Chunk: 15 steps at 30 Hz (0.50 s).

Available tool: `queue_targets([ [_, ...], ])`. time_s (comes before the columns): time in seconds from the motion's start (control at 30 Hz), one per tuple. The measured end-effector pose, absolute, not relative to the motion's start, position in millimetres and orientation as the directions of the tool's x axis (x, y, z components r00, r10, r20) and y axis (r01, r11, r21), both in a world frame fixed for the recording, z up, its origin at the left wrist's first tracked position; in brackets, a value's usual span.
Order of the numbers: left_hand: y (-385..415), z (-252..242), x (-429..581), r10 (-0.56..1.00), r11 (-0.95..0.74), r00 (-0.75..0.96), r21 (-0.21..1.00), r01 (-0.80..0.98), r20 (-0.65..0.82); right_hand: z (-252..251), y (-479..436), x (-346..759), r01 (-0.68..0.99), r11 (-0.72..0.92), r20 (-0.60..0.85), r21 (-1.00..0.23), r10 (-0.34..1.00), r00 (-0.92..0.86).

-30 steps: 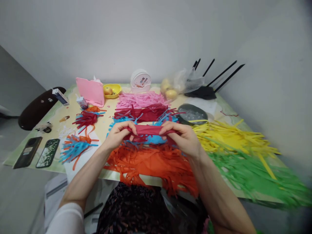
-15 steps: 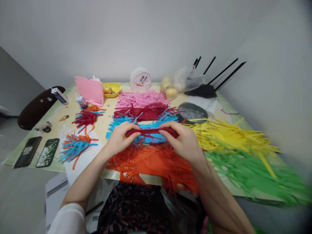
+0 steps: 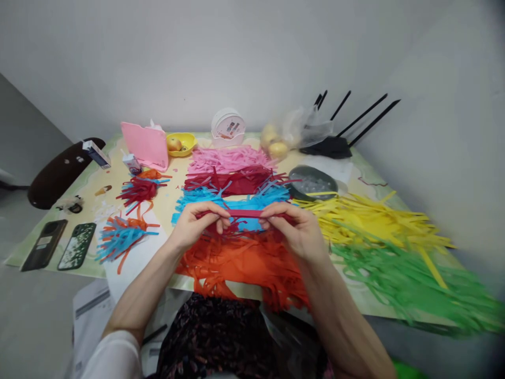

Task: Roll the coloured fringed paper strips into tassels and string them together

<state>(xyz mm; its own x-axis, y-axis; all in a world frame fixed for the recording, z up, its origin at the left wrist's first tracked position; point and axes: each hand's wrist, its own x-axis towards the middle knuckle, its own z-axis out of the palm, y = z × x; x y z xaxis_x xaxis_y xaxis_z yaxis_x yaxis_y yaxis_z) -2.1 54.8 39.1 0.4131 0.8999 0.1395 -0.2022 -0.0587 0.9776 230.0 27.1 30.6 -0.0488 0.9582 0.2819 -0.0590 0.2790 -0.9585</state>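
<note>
Between both hands stretches a rolled strip of dark red fringed tissue paper [image 3: 245,213], held level above the table. My left hand [image 3: 198,223] pinches one end between thumb and fingers; my right hand [image 3: 294,226] pinches the other. Loose red fringe hangs below the strip, partly hidden by the hands. Under and behind it lies blue fringed paper [image 3: 193,199]. Nearer to me is orange fringed paper [image 3: 236,260]. Farther back are a flat dark red fringed sheet [image 3: 242,183] and a pink one [image 3: 229,159].
Yellow [image 3: 371,221] and green fringed paper [image 3: 422,284] spread at right, beside a dark bowl [image 3: 313,183]. Finished-looking tassels [image 3: 124,237] and two phones [image 3: 77,246] lie left. At the back stand a pink tablet case [image 3: 145,145], yellow fruit bowl [image 3: 187,143] and juice carton [image 3: 96,153].
The fingers of both hands have curled under the red paper, and the strip between them now looks flatter and tighter. Both hands stay in nearly the same place.
</note>
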Motion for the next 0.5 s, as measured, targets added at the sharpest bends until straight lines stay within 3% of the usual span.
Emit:
queue_targets([
  [0.1,55.9,35.2,-3.6,0.899,-0.074,0.406,0.97,-0.231,0.165,28.5,27.8,229.5,-0.085,0.293,0.299,-0.952,0.952,-0.065],
  [0.2,54.9,36.5,-4.0,0.891,-0.112,0.416,0.975,-0.191,0.184,32.5,25.4,227.0,-0.007,0.322,0.322,-0.947,0.945,-0.062],
  [0.33,49.7,44.0,-1.3,0.903,-0.25,0.36,0.968,-0.01,0.237,41.0,20.0,222.1,0.187,0.299,0.305,-0.936,0.953,0.0],
  [0.5,43.8,47.0,-1.2,0.874,-0.44,0.327,0.872,0.215,0.361,45.1,17.9,221.9,0.375,0.282,0.307,-0.883,0.952,0.006],
])
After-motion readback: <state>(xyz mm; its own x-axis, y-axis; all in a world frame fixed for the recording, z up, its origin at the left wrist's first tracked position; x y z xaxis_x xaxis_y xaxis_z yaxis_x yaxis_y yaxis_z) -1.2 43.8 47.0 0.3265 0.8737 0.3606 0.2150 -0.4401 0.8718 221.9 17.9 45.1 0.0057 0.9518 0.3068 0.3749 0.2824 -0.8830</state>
